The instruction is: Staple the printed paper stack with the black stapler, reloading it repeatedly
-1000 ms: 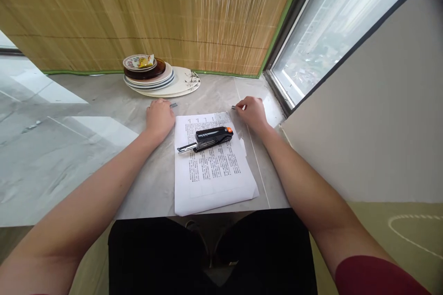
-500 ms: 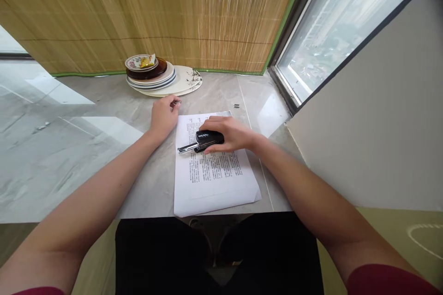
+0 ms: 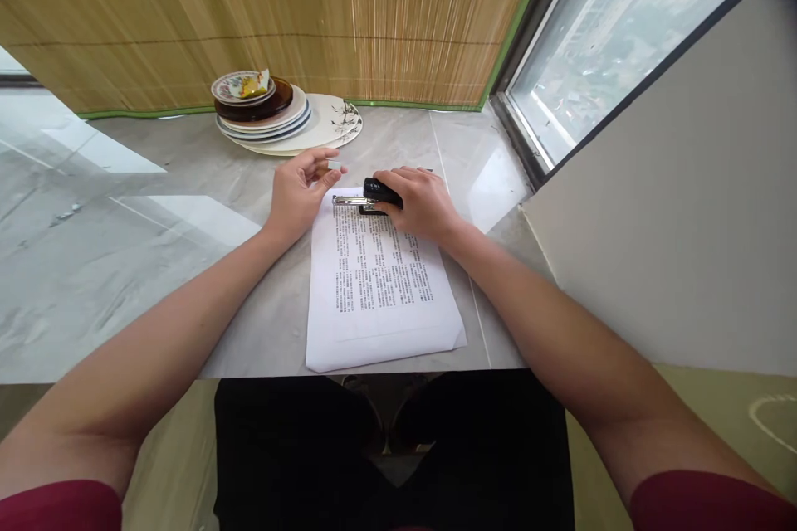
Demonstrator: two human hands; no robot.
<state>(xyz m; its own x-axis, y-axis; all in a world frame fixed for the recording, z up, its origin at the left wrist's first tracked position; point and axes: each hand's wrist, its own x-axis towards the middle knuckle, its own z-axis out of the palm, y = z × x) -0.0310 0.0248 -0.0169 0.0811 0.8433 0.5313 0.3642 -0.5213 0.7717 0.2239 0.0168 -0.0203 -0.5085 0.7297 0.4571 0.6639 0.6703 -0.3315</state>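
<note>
My right hand [image 3: 424, 203] grips a black stapler [image 3: 381, 192] from its right side. The stapler's metal magazine [image 3: 349, 201] sticks out to the left, over the top part of a printed stack of paper [image 3: 386, 332]. My left hand [image 3: 299, 189], at the paper's upper left corner, pinches a small shiny strip of staples [image 3: 334, 165] between thumb and fingers. The strip is just above and left of the stapler's metal end, apart from it. Its far side is partly hidden by my fingers.
A pile of plates [image 3: 267, 120] with a small yellow packet [image 3: 254, 84] on top stands at the back. Behind it hangs a bamboo blind [image 3: 280, 17]. A window [image 3: 591, 58] and a grey wall [image 3: 672, 207] bound the tiled counter [image 3: 261, 340] on the right.
The stapler has moved away from me, up the page, in my right hand. My left hand has lifted and turned, bringing the strip into plainer sight near the stapler.
</note>
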